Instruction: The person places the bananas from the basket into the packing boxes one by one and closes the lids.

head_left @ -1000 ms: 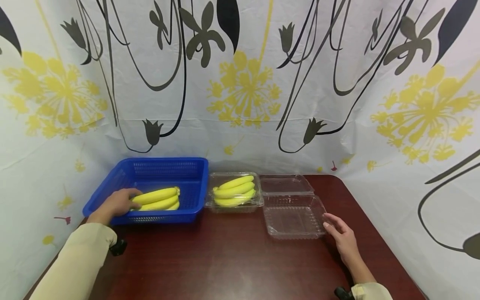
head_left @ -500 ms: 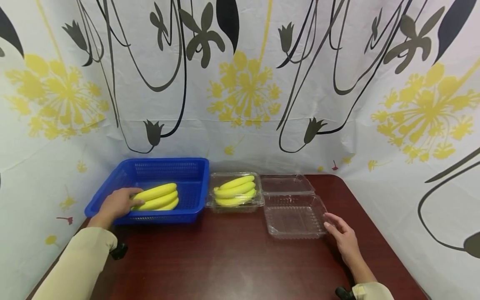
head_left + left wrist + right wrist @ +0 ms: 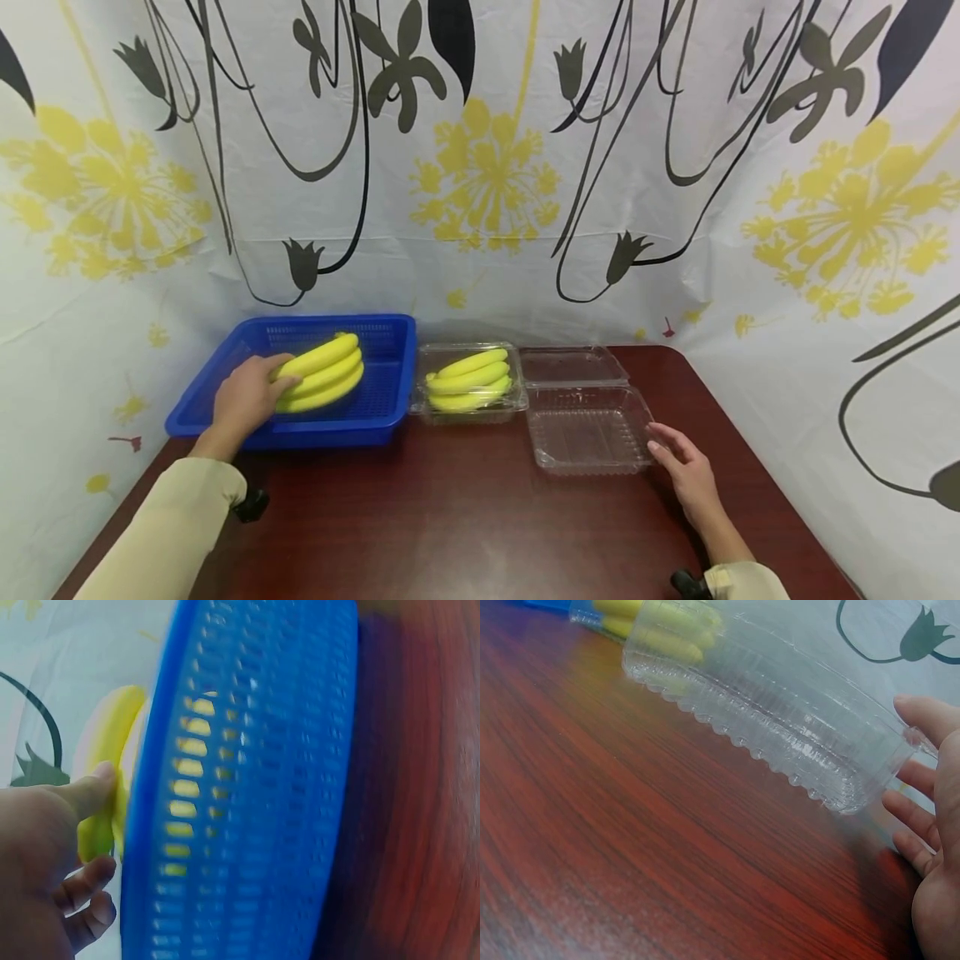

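My left hand (image 3: 247, 396) grips a bunch of yellow bananas (image 3: 322, 375) at its left end, tilted up inside the blue basket (image 3: 277, 429). In the left wrist view, the thumb presses one banana (image 3: 112, 735), while the basket wall hides much of the bunch. My right hand (image 3: 688, 475) holds the right rim of an opened clear plastic container (image 3: 588, 442), with the rim between thumb and fingers in the right wrist view. Its lid (image 3: 573, 367) lies folded back toward the wall. No fruit shows in this container.
Between basket and opened container stands a closed clear container (image 3: 423, 392) with another banana bunch (image 3: 468, 383) inside. All rest on a dark red wooden table (image 3: 450, 517). A patterned cloth (image 3: 487, 283) hangs right behind and along both sides.
My left hand has lifted the banana bunch and tilted its far end upward, moving slightly right. My right hand stays at the container's rim.
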{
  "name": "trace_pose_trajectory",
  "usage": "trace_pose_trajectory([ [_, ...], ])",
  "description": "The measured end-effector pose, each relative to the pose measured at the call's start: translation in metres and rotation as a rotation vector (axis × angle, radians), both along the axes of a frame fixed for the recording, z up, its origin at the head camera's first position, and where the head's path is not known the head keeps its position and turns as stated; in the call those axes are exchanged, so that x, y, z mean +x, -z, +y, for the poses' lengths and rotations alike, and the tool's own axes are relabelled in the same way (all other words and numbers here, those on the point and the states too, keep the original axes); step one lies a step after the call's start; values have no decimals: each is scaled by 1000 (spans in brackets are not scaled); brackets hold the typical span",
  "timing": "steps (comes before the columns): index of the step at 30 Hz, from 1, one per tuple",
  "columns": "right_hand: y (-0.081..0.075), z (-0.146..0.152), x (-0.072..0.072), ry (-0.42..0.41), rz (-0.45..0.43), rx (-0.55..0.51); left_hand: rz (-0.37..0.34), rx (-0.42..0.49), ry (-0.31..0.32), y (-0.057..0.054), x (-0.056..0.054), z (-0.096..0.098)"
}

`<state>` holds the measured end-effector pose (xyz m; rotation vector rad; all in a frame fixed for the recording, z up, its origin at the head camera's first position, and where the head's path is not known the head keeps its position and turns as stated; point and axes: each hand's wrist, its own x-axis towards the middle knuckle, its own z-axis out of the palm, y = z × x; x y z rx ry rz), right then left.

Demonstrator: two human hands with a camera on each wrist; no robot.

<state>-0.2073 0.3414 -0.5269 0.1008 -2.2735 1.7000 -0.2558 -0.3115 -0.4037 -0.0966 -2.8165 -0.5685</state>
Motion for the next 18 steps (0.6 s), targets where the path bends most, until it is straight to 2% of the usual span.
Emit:
trace_pose_trajectory([
  [5, -1, 1, 3, 12, 0, -7, 121, 58, -22, -3, 0, 17],
  [10, -2, -1, 2, 10, 12, -19, 213, 123, -27, -7, 1, 32],
  [18, -4, -5, 0, 9, 19, -45, 277, 207, 13, -5, 2, 57],
])
